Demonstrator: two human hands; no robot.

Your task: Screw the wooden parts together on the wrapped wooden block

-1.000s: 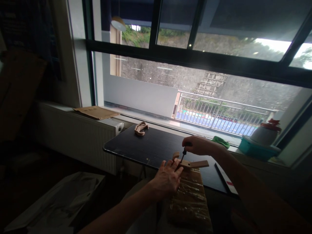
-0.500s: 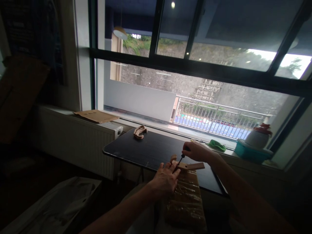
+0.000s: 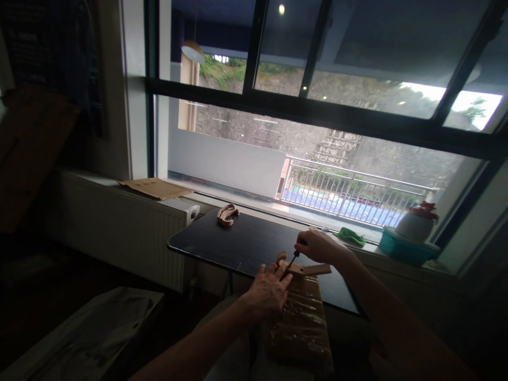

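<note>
A light wooden piece (image 3: 313, 270) with a curled end and a dark hole lies across the far end of a brown, film-wrapped block (image 3: 304, 312). My left hand (image 3: 270, 290) holds this piece down against the block, its fingers spread over the left part. In my right hand (image 3: 315, 245), closed in a fist, is the dark handle of a screwdriver (image 3: 294, 256). Its thin shaft slants down to the wood beside my left fingers, and the tip is hidden there. Several curved wooden pieces (image 3: 227, 214) rest together at the far left of the black table (image 3: 254, 238).
A window sill runs behind the table, with a green cloth (image 3: 351, 236) and a teal box (image 3: 405, 247) under a spray bottle (image 3: 416, 221). On the left, a brown envelope (image 3: 156, 187) lies on the radiator (image 3: 127, 227). A plastic-covered box (image 3: 91, 333) stands lower left.
The view has shifted very slightly. Both hands, the screwdriver and the wooden piece keep nearly the same places.
</note>
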